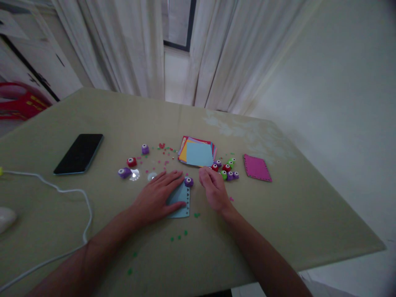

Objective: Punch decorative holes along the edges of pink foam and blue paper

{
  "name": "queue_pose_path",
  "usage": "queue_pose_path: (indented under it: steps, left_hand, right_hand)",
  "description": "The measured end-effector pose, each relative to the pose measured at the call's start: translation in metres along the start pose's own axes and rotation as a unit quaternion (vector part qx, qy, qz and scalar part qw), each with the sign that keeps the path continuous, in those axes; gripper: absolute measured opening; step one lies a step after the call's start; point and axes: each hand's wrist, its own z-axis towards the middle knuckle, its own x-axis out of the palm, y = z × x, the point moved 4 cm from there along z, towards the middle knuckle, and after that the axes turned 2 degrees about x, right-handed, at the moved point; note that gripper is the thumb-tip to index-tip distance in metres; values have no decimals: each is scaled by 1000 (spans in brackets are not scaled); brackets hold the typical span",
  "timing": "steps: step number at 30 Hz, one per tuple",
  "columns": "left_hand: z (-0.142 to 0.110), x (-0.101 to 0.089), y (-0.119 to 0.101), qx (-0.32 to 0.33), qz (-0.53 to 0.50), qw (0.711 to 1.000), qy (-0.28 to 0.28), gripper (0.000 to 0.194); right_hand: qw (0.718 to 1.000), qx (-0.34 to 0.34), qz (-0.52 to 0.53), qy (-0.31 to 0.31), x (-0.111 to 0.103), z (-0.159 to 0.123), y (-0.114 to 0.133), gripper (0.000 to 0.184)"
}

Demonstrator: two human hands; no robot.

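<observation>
My left hand (161, 192) lies flat, fingers stretched out, on a light blue sheet of paper (182, 211) with small shapes punched along its right edge. A small purple craft punch with an eye on top (189, 182) sits at the upper right corner of that sheet, beside my left fingertips. To its right, my right hand (213, 187) is closed, thumb and fingers together; whatever it may hold is hidden. Just beyond it stand several red, green and purple punches (227, 168) in a cluster.
A stack of coloured paper (199, 153) lies farther back, and a pink sheet with punched edges (257, 168) at the right. More punches (131, 161) and scattered confetti (165, 162) are left of centre. A black tablet (79, 154) and a white cable (85, 198) lie at left.
</observation>
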Motion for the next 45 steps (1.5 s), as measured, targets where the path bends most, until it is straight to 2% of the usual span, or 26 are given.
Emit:
queue_pose_path:
  steps: [2,6,10,14,21,25,31,39,45]
  left_hand:
    - [0,0,0,2,-1,1000,-1,77]
    - [0,0,-1,3,-4,1000,-13,75]
    - [0,0,-2,7,-9,1000,-20,73]
    - [1,-1,-3,15,-26,999,-32,68]
    - [2,-1,-4,9,-35,999,-19,68]
    - [1,-1,-3,14,-34,999,-23,69]
    - [1,-1,-3,14,-37,999,-19,70]
    - [1,-1,-3,19,-44,998,-34,68]
    - [1,1,0,11,-24,999,-27,72]
  right_hand:
    - [997,32,69,28,9,13,3,56]
    - [987,71,121,78,32,34,6,61]
    - [986,71,106,109,50,39,-2,57]
    - [989,47,68,126,56,35,-9,55]
    - [988,57,87,112,57,32,-13,54]
    - [992,36,53,111,58,32,-12,55]
    - [993,47,38,104,59,33,-12,53]
    - [997,24,25,65,59,26,-6,55]
    - [994,35,100,-14,49,25,-11,62]
